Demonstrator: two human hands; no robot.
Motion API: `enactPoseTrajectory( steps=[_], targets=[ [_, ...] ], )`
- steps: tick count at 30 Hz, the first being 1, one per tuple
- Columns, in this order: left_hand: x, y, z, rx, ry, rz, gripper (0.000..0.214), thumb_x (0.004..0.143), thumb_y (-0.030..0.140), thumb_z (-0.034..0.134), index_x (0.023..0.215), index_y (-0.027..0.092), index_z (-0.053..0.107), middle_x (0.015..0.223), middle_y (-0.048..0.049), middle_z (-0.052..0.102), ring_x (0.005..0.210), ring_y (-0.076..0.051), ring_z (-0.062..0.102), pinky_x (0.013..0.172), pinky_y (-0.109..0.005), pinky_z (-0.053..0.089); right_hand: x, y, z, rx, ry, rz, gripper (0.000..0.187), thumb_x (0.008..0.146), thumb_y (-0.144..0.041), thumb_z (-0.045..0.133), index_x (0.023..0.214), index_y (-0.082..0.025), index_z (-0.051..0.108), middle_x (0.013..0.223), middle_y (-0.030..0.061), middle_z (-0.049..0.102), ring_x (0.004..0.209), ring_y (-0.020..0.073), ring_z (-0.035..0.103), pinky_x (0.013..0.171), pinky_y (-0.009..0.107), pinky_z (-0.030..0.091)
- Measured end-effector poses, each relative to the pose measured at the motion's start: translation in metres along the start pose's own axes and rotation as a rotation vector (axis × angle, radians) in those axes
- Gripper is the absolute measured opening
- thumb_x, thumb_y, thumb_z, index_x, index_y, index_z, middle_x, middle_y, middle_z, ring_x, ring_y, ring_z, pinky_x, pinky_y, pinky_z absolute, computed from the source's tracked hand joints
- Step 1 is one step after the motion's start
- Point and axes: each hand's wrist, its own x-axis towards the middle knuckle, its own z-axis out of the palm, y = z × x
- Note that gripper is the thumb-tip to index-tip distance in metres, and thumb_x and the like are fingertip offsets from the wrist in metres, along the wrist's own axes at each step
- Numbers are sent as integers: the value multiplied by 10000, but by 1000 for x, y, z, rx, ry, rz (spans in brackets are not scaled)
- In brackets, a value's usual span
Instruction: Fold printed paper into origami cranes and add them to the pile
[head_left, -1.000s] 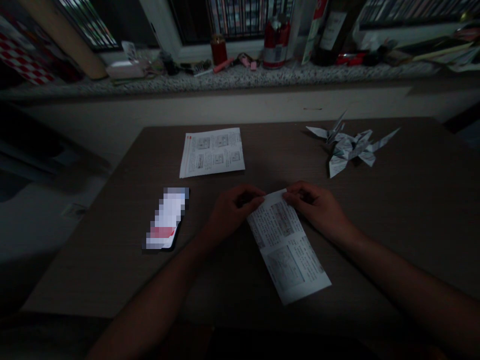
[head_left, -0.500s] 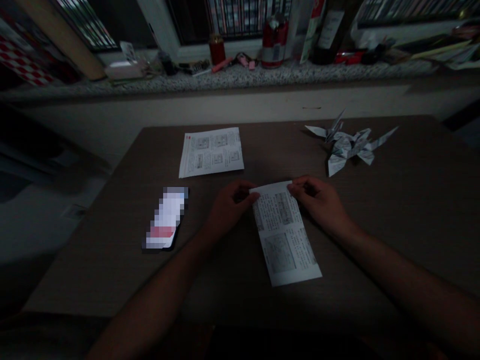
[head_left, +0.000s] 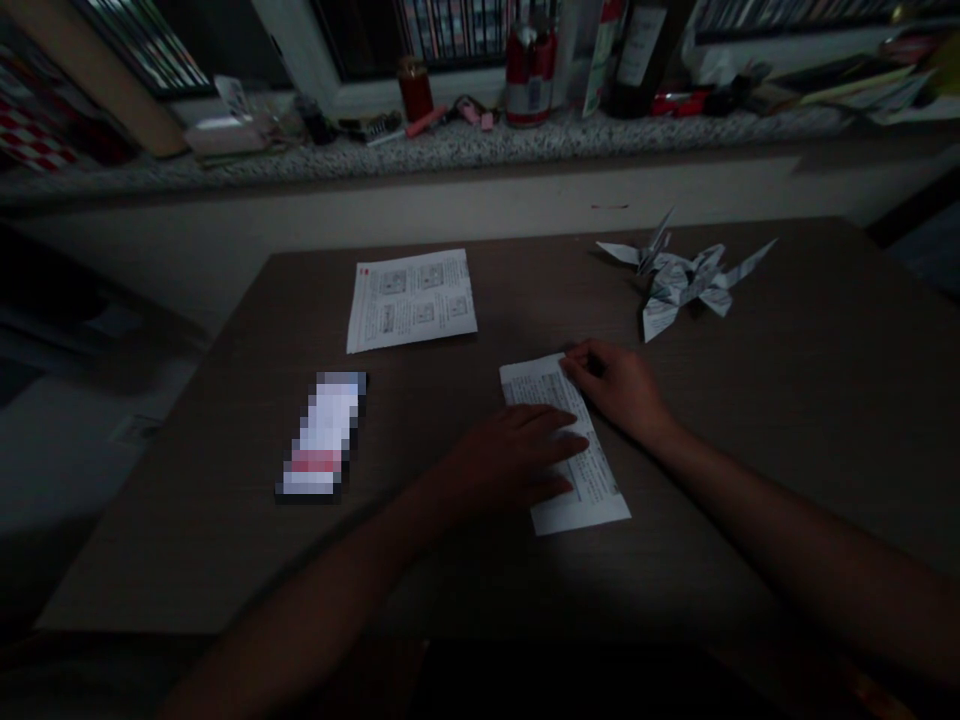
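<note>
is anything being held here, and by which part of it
The right hand pinches the printed sheet by its far right corner. The left hand is spread over the sheet, not gripping it.

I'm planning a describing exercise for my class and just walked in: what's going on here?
A person at a table has both hands at a printed paper strip. The right hand pinches its far right corner; the left hand lies spread over its middle, though how firmly it presses can't be told. Another printed sheet lies beyond, a phone to the left, and folded paper figures at the far right.
</note>
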Motion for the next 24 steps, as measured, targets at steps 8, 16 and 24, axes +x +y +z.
enactPoseTrajectory(
  steps=[8,16,24],
  targets=[
    [0,0,5,13,-63,-3,485,1043,465,544,1477,249,547,1583,-123,472,1441,-323,440,1175,-493,379,0,4,2,-19,8,-18,161,922,-322,635,909,-192,729,783,47,746,688,203,668,651,312,484],
    [4,-8,5,-31,-42,-15,469,1048,433,536,1484,260,540,1596,-109,456,1466,-306,409,1205,-492,361,12,10,1,-136,21,-171,131,923,-292,606,886,-204,697,838,71,722,812,256,668,777,390,494],
    [2,-9,7,-54,-23,-22,485,1051,453,528,1504,278,516,1612,-92,433,1486,-293,384,1227,-486,340,0,6,-9,-200,45,-256,237,949,-294,605,1125,-163,695,1077,147,692,1037,310,660,928,469,525]
  ],
)
